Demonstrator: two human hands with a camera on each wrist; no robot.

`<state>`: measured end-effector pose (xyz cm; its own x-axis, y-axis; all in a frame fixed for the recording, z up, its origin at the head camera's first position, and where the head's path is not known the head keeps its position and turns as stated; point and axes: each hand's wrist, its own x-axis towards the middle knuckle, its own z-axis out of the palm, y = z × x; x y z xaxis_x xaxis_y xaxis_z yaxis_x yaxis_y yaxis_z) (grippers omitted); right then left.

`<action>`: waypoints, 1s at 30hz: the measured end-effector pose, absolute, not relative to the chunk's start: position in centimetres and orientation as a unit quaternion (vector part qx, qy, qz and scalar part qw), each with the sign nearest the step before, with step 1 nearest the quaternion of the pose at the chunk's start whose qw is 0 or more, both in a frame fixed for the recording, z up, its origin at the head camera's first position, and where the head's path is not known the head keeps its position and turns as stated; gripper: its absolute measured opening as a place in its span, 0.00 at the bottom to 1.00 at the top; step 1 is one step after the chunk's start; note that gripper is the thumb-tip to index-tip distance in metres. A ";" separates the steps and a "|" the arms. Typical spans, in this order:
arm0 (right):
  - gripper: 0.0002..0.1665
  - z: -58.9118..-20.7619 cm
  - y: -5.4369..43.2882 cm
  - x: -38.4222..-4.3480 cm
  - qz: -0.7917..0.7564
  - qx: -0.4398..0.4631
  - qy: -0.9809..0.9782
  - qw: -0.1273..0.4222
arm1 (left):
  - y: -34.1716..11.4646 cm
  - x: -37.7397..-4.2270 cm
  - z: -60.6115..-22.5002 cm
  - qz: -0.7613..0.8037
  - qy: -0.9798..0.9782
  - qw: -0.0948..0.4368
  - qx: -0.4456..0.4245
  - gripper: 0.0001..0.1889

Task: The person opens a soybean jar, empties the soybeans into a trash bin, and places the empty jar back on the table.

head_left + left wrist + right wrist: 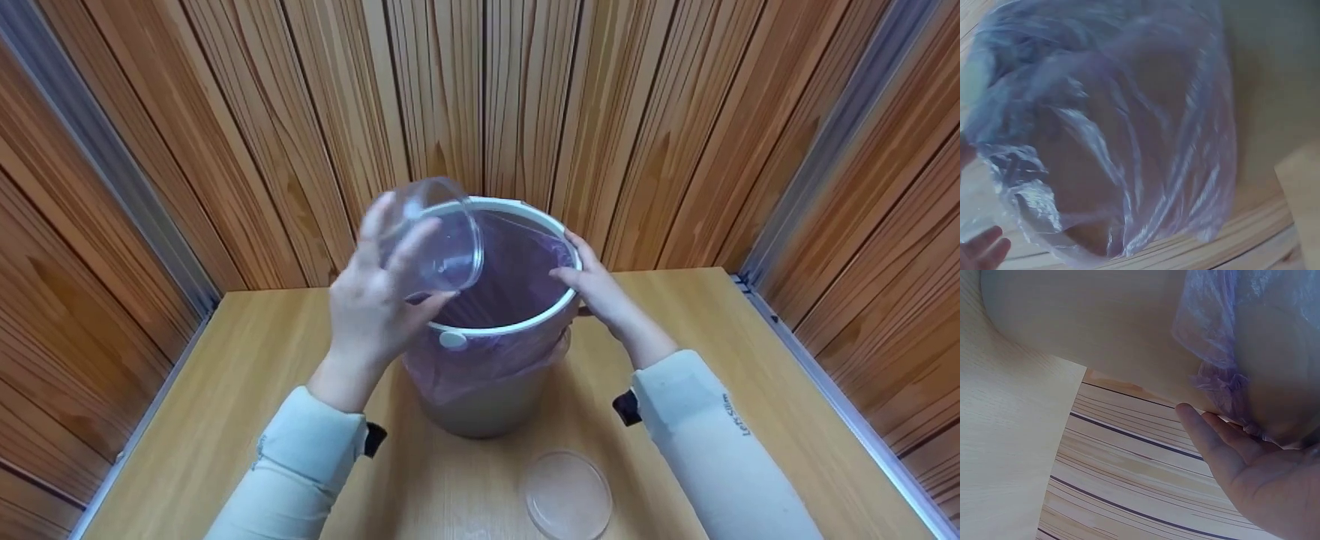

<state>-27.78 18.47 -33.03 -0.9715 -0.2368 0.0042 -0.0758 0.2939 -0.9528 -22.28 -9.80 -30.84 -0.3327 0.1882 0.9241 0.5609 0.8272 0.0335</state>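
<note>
In the head view, my left hand (pixel 371 292) grips a clear round plastic container (pixel 459 251), thumb below and fingers over its side. The container is tilted, its mouth toward the right, above the left part of a trash bin's white rim (pixel 499 330). A thin purple bag (pixel 480 367) lines the bin and folds down over its outside. My right hand (pixel 600 289) holds the rim at the right, thumb inside and fingers outside. Its fingers lie along the bagged bin wall in the right wrist view. The left wrist view shows mostly the bag (pixel 1145 124), with a few fingertips at the left edge.
A clear round lid (pixel 568 496) lies on the wooden table (pixel 285 360) in front of the bin. Wood-patterned panels (pixel 442 90) stand behind and at both sides, with metal strips along the corners.
</note>
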 end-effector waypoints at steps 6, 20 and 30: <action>0.48 -33.1 18.4 -27.9 -0.585 -0.089 0.802 0.077 | -10.1 -20.9 -31.1 -0.262 -0.804 0.502 -0.182 0.51; 0.49 -33.0 18.6 -28.0 -0.593 -0.076 0.798 0.075 | -8.6 -16.9 -32.3 -0.432 -0.743 0.472 -0.196 0.57; 0.49 -33.1 18.5 -28.1 -0.587 -0.077 0.803 0.065 | -7.8 -14.6 -33.3 -0.457 -0.744 0.440 -0.210 0.60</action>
<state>-28.06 18.47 -33.11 -0.9796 -0.2006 -0.0144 -0.0471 0.2982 -0.9533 -14.62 -7.79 -33.27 -0.5241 -0.0902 0.8469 0.7150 0.4937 0.4950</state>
